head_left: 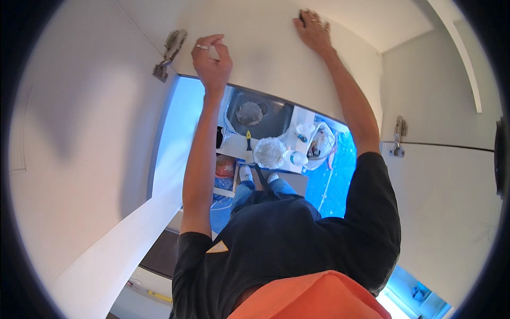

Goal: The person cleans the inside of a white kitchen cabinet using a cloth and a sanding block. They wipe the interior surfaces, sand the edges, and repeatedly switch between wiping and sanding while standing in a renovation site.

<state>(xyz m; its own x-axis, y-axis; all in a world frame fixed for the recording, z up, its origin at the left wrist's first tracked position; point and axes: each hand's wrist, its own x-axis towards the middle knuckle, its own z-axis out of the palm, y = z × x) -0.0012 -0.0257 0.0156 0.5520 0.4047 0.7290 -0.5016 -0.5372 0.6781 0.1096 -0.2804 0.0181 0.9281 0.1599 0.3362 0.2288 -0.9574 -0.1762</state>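
Both my arms reach up inside a white cabinet [255,58]. My right hand [314,34] presses on the cabinet's white panel, its fingers bent over a small dark object [302,18]; most of that object is hidden under the fingers, so its kind does not show. Near the left side, my left hand [212,61] is loosely curled with a gap between thumb and forefinger, and nothing shows in it. Beside it, a metal hinge [171,53] sticks out from the open left door [85,117].
Another hinge [398,139] sits at the right door [446,186]. Below are a sink [284,112] with crumpled plastic [249,113], a yellow-and-black-handled putty knife [248,139], a plastic-wrapped round thing [269,152], a clear bottle [298,158], a lined bin [322,141] and blue floor sheeting [340,170].
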